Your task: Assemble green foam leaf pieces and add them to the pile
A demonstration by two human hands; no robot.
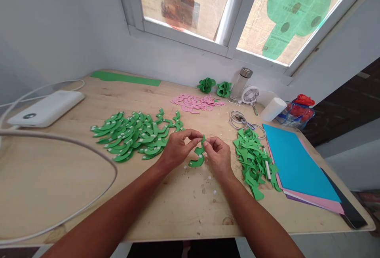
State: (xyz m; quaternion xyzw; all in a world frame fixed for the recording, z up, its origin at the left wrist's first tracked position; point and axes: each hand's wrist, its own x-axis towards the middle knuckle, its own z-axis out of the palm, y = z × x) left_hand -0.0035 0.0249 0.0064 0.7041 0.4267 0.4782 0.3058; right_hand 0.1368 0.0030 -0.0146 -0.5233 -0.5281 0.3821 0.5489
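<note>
Between my hands hangs a wavy green paper cutout with small white squares on it. My left hand pinches its upper end from the left, thumb against fingers. From the other side my right hand pinches the same end. The lower curve of the cutout reaches down near the tabletop. Left of my hands lies a spread pile of similar green paper cutouts, many bearing white squares. To the right of my right hand is a heap of green paper scraps, with a white pen on it.
Pink paper pieces and two green paper balls lie toward the wall, near a bottle and a small fan. Scissors, blue paper sheets and a phone are right. A power bank with a looping cable is left.
</note>
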